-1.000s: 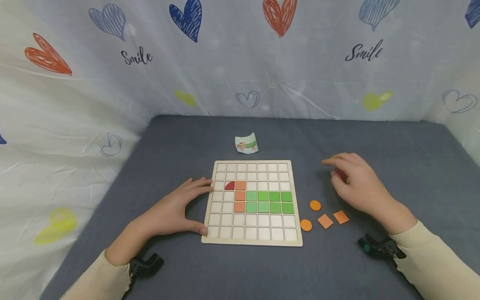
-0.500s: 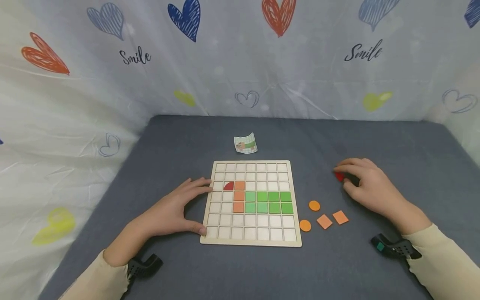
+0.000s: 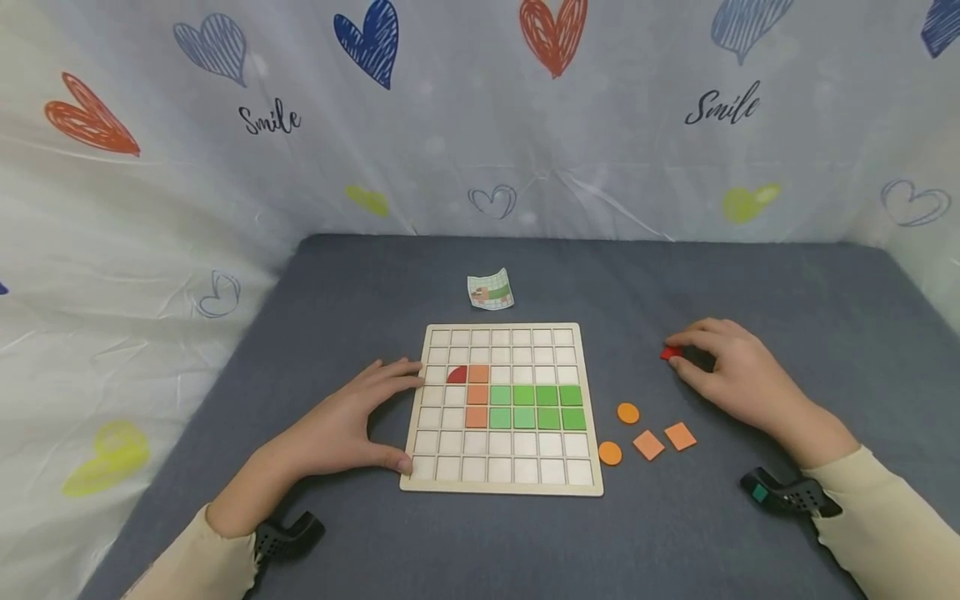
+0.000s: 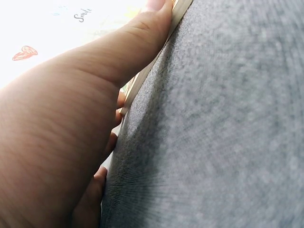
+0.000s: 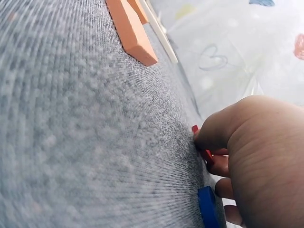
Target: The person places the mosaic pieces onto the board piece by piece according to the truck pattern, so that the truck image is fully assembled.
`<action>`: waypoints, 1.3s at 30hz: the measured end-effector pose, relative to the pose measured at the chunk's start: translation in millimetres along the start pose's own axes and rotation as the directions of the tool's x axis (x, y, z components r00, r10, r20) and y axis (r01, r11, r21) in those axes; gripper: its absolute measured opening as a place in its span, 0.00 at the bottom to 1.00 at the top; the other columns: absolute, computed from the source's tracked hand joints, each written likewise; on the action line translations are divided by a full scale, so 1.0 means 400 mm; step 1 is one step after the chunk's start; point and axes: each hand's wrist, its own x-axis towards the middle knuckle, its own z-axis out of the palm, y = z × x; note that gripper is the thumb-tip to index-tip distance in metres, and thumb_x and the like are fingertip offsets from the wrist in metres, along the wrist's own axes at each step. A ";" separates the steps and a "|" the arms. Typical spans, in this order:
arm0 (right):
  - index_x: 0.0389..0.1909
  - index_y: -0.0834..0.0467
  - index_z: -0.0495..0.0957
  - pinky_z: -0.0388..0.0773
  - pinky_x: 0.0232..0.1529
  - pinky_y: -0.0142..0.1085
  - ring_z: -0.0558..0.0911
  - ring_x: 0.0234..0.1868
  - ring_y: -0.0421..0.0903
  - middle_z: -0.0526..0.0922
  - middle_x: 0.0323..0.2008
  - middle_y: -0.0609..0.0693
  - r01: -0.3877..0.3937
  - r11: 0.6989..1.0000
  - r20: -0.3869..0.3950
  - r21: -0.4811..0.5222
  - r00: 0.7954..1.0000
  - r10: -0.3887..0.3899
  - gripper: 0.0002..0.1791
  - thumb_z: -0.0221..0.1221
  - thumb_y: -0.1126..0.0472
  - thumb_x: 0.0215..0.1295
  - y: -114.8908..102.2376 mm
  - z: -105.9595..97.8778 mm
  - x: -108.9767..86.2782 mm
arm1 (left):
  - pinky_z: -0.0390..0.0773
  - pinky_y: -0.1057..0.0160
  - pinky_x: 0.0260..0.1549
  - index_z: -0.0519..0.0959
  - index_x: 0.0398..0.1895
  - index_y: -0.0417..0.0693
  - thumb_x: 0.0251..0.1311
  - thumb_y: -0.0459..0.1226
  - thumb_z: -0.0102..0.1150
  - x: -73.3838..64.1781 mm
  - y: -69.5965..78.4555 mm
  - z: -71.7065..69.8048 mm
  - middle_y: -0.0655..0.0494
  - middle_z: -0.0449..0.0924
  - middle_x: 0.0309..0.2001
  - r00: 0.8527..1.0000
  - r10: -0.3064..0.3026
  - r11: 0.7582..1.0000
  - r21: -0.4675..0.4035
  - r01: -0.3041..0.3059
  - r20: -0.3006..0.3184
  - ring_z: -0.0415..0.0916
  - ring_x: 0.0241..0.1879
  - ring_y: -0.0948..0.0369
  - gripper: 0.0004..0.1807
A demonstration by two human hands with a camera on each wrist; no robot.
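Grey counter (image 3: 345, 283) spans lower half of head view; heart-printed curtain (image 3: 427, 108) fills top. Grid board (image 3: 501, 375) sits at centre, small card (image 3: 491, 290) above it. Left hand (image 3: 337, 423), left of centre, fingers spread wide, touching board's left edge. Right hand (image 3: 738, 379), right of centre, fingers narrow, pinching red piece (image 3: 667, 354); blue piece (image 5: 207, 207) beside fingers, lower right of right wrist view.

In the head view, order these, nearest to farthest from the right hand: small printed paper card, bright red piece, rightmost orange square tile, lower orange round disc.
1. Bright red piece: pinched in the right hand.
2. Rightmost orange square tile: lower left of the hand.
3. Lower orange round disc: right of the pale gridded wooden board.
4. Small printed paper card: beyond the board.
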 end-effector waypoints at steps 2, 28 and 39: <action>0.53 0.58 0.91 0.79 0.51 0.60 0.81 0.55 0.59 0.88 0.51 0.55 -0.007 1.000 0.001 -0.001 1.000 0.007 0.13 0.73 0.63 0.70 -0.001 0.000 -0.001 | 0.52 0.29 0.80 0.70 0.82 0.70 0.41 0.75 0.80 0.000 0.000 0.000 0.67 0.55 0.86 1.000 -0.001 1.000 0.002 0.001 0.001 0.42 0.87 0.42 0.61; 0.50 0.53 0.92 0.82 0.55 0.55 0.82 0.55 0.53 0.87 0.49 0.47 0.041 0.998 0.020 0.039 0.999 -0.042 0.09 0.71 0.61 0.72 -0.121 0.036 0.047 | 0.53 0.28 0.80 0.69 0.83 0.70 0.41 0.74 0.80 -0.006 -0.006 -0.007 0.65 0.54 0.86 1.000 -0.009 1.000 0.003 0.009 0.005 0.41 0.87 0.41 0.62; 0.49 0.55 0.91 0.84 0.48 0.48 0.82 0.50 0.49 0.87 0.46 0.46 0.142 0.985 0.025 0.095 0.989 -0.145 0.09 0.72 0.62 0.71 -0.199 0.085 0.077 | 0.54 0.29 0.80 0.70 0.82 0.71 0.41 0.74 0.79 0.001 -0.005 0.002 0.68 0.56 0.85 1.000 0.002 1.000 0.004 -0.002 0.007 0.41 0.87 0.43 0.61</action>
